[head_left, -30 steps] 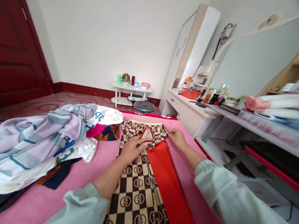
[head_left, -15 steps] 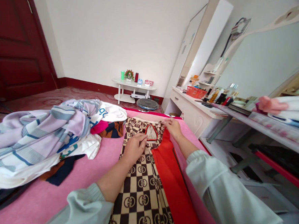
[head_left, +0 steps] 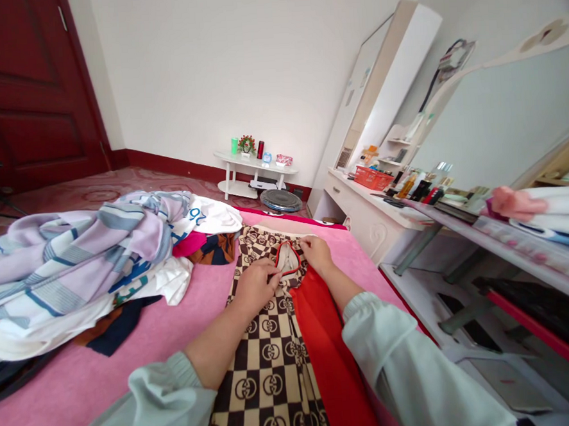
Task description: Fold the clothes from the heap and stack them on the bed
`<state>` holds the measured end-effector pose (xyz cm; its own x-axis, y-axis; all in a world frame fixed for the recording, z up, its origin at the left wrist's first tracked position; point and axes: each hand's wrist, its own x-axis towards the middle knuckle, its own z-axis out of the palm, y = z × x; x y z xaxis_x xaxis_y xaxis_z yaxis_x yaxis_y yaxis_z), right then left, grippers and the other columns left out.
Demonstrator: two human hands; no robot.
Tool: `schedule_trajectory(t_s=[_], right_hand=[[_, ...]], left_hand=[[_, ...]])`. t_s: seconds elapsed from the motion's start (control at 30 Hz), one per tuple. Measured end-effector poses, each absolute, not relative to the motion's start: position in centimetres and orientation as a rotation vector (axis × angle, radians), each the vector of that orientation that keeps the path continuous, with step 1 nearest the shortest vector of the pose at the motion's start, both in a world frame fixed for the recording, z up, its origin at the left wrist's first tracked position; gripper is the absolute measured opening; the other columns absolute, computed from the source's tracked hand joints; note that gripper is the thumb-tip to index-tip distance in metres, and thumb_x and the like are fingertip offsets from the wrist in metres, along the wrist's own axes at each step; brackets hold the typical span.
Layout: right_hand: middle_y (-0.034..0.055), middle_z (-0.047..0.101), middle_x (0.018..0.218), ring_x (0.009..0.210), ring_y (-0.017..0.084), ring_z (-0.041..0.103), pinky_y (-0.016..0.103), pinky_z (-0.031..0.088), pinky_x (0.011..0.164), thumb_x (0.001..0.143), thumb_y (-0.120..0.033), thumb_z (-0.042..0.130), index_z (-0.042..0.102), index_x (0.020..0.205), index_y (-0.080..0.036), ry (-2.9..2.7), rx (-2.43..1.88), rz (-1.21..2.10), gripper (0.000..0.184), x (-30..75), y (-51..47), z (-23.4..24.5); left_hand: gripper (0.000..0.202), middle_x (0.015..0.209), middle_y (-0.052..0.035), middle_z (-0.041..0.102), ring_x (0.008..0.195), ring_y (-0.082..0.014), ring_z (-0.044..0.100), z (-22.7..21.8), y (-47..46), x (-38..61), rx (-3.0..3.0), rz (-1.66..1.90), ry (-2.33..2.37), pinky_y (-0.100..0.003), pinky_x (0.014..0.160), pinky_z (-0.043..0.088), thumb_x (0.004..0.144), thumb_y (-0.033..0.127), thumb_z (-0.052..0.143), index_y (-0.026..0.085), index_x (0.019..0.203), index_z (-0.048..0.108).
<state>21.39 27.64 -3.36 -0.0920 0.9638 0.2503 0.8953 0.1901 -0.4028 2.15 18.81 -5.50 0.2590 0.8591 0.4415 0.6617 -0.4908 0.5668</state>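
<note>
A brown-and-cream checkered garment [head_left: 271, 352] with a logo print lies lengthwise in front of me. A long red section [head_left: 328, 345] runs down its right side. Near its far end is a red-edged neck opening [head_left: 287, 259] with pale lining inside. My left hand [head_left: 257, 285] is closed at the near left side of this opening, thumb and fingers pinching the edge. My right hand [head_left: 317, 255] pinches the cloth just right of the opening, by the top of the red section. The fabric between its fingertips is partly hidden.
The garment lies on a pink bedspread [head_left: 195, 334]. To the left is a heap of clothes [head_left: 123, 248] in lilac, white and navy. At the right stand a white dressing table [head_left: 369, 224] and a shelf [head_left: 459, 228]. A low white table [head_left: 257, 163] stands by the wall.
My right hand has moved left, from the garment's outer edge in to the neck opening. The opening's right edge now stands up more and the red section has shifted slightly inward. My left hand stays put.
</note>
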Motion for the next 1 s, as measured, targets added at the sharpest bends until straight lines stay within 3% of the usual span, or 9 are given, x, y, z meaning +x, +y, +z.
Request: schedule_trajectory(t_s=[0.07, 0.17, 0.33, 0.47, 0.57, 0.73, 0.8, 0.9, 1.0], right_hand=[[0.0093, 0.067, 0.107, 0.1, 0.02, 0.06, 0.032, 0.043, 0.087, 0.091, -0.035, 0.04, 0.063, 0.108, -0.017, -1.947, -1.76, 0.15, 0.034, 20.7, 27.9, -2.4], [0.0081, 0.07, 0.097, 0.091, 0.022, 0.063, 0.03, 0.045, 0.077, 0.078, -0.052, 0.056, 0.065, 0.104, -0.019, -1.947, -1.865, 0.153, 0.043, 19.6, 27.8, -2.0], [0.0048, 0.07, 0.077, 0.08, 0.019, 0.064, 0.027, 0.044, 0.071, 0.079, -0.034, 0.054, 0.067, 0.071, -0.02, -1.863, -1.846, 0.039, 0.021, 18.5, 26.7, -2.2], [0.0044, 0.069, 0.086, 0.073, 0.015, 0.064, 0.025, 0.047, 0.068, 0.088, -0.037, 0.04, 0.063, 0.094, -0.017, -1.751, -1.46, 0.251, 0.031, 17.7, 25.8, -2.3], [0.0039, 0.069, 0.098, 0.083, 0.015, 0.064, 0.025, 0.048, 0.076, 0.089, -0.035, 0.04, 0.058, 0.109, -0.018, -1.867, -1.286, 0.443, 0.031, 17.4, 25.4, -2.6], [0.0054, 0.065, 0.114, 0.108, 0.018, 0.057, 0.031, 0.039, 0.097, 0.088, -0.021, 0.039, 0.063, 0.107, -0.02, -1.96, -1.52, 0.163, 0.031, 18.4, 25.1, -3.8], [0.0063, 0.058, 0.127, 0.119, 0.019, 0.05, 0.035, 0.033, 0.104, 0.09, -0.023, 0.037, 0.058, 0.12, -0.019, -2.058, -1.563, 0.137, 0.037, 18.8, 25.1, -4.4], [0.0062, 0.032, 0.149, 0.136, 0.024, 0.029, 0.047, 0.019, 0.111, 0.091, -0.024, 0.037, 0.037, 0.141, -0.021, -2.324, -1.642, 0.24, 0.05, 18.8, 25.2, -5.1], [0.004, 0.012, 0.155, 0.142, 0.026, 0.012, 0.056, 0.008, 0.111, 0.092, -0.027, 0.035, 0.022, 0.147, -0.024, -2.447, -1.728, 0.325, 0.056, 18.6, 25.2, -5.3]], left_hand=[[0.022, 0.097, -0.0029, 0.067, 0.093, -0.0179, 0.058, -5.6, 18.8, 2.3, 2.354, 1.053, 1.352, -0.028, 0.082, 0.045, 0.084, 0.019, 0.052, 0.022, 0.079, 0.072], [0.024, 0.098, -0.0037, 0.067, 0.097, -0.0191, 0.056, -5.7, 18.6, 2.4, 2.494, 1.031, 1.283, -0.029, 0.085, 0.045, 0.085, 0.014, 0.049, 0.021, 0.083, 0.072], [0.029, 0.103, -0.0043, 0.067, 0.098, -0.0196, 0.056, -5.7, 18.4, 2.5, 2.572, 1.007, 1.233, -0.029, 0.083, 0.047, 0.086, 0.013, 0.045, 0.021, 0.094, 0.072], [0.024, 0.11, -0.0033, 0.065, 0.097, -0.018, 0.059, -5.4, 18.1, 2.5, 2.407, 1.085, 1.395, -0.027, 0.084, 0.046, 0.086, 0.02, 0.05, 0.022, 0.099, 0.071], [0.022, 0.102, -0.0043, 0.068, 0.088, -0.0177, 0.062, -5.0, 18.0, 2.4, 2.258, 1.073, 1.584, -0.027, 0.078, 0.046, 0.086, 0.03, 0.052, 0.022, 0.095, 0.071], [0.032, 0.08, -0.0062, 0.069, 0.074, -0.0184, 0.062, -4.9, 18.2, 2.2, 2.153, 0.939, 1.805, -0.027, 0.067, 0.042, 0.086, 0.039, 0.049, 0.02, 0.071, 0.07], [0.031, 0.076, -0.0062, 0.069, 0.071, -0.0187, 0.062, -5.1, 18.5, 2.2, 2.114, 0.928, 1.853, -0.027, 0.065, 0.041, 0.084, 0.039, 0.05, 0.019, 0.068, 0.068], [0.024, 0.071, -0.005, 0.067, 0.068, -0.0186, 0.061, -5.4, 18.6, 2.2, 2.087, 0.929, 1.887, -0.027, 0.062, 0.04, 0.081, 0.034, 0.052, 0.019, 0.065, 0.064], [0.019, 0.07, -0.0042, 0.066, 0.068, -0.0187, 0.061, -5.5, 18.6, 2.1, 2.08, 0.932, 1.898, -0.027, 0.06, 0.039, 0.078, 0.029, 0.053, 0.02, 0.062, 0.06]])
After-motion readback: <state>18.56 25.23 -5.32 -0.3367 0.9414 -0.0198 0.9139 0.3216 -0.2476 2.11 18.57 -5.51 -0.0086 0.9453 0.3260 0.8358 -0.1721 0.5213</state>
